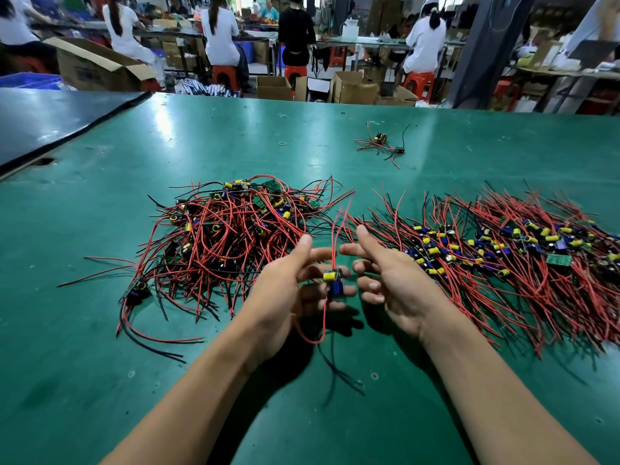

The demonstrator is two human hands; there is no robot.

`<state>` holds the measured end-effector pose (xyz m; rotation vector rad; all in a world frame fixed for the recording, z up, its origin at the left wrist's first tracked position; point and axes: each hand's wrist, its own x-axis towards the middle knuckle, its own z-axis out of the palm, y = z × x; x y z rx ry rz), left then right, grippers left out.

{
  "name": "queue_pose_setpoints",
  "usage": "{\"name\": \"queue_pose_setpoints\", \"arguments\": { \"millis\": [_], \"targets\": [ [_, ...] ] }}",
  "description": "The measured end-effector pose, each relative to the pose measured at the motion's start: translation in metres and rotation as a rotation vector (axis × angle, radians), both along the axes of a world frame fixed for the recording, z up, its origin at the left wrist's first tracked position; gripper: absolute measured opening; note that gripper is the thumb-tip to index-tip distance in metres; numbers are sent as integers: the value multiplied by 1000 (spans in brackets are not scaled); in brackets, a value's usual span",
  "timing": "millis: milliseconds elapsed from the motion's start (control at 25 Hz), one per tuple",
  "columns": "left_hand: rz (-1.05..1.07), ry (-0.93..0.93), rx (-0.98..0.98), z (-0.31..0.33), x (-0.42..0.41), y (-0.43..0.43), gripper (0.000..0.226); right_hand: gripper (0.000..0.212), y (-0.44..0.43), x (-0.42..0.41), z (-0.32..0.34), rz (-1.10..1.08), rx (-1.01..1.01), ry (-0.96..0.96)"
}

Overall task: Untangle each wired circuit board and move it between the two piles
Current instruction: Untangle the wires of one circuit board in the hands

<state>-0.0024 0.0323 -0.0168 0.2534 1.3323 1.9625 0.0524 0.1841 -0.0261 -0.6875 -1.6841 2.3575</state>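
Flanking board (334, 286): left pile (228, 229), right pile (503, 260)

Green table mat (100, 364); cardboard boxes (355, 87), red stools (419, 83), seated workers (221, 31) behind.

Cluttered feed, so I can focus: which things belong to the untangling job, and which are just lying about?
Job: left hand, right hand, wired board between them, tangled pile, straightened pile.
Lying about: rubber band, black mat, cardboard boxes.
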Motion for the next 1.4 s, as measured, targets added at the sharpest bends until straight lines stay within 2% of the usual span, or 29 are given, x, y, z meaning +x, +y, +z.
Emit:
{"name": "queue_pose_setpoints", "arguments": {
  "millis": [80, 160, 360, 520, 640, 720, 800, 880, 920, 1000, 1080, 1200, 1280, 1360, 1400],
  "targets": [
    [-18, -63, 91, 3, -4, -2, 46, 66, 0, 1, 2, -19, 41, -3],
    [24, -14, 155, 2, -5, -3, 41, 64, -4, 3, 3, 45, 89, 0],
    [187, 63, 297, 0, -9, -8, 31, 29, -24, 10, 3, 406, 234, 48],
    [214, 134, 270, 1, -14, -11, 31, 19, -20, 11, 8, 419, 240, 85],
    [115, -4, 326, 3, -18, -13, 46, 20, -13, 13, 10, 425, 184, 162],
    [64, -72, 225, 4, -17, -12, 41, 18, -8, 17, 11, 468, 151, 195],
    [0, -28, -10, 5, -12, -10, 18, 17, -6, 20, 13, 573, 166, 181],
    [-97, -9, -150, 5, -9, -12, 34, 15, -5, 21, 12, 657, 219, 115],
    [-152, -26, -150, 6, -10, -14, 41, 15, -4, 21, 10, 662, 238, 78],
    [-245, -63, -80, 10, -10, -19, 42, 15, 0, 21, 9, 637, 232, 30],
    [-281, -91, 4, 12, -11, -23, 33, 14, 5, 21, 10, 574, 205, 25],
    [-244, -131, 127, 11, -13, -25, 21, 42, 10, 14, 10, 315, 118, 16],
    [-199, -172, 201, 11, -15, -26, 21, 62, 13, 7, 8, 119, -27, 59],
    [-141, -217, 233, 10, -17, -24, 22, 75, 14, 4, 8, 33, -251, 117],
    [-124, -223, 233, 9, -17, -23, 23, 78, 15, 4, 8, 45, -291, 113]
  ]
}}
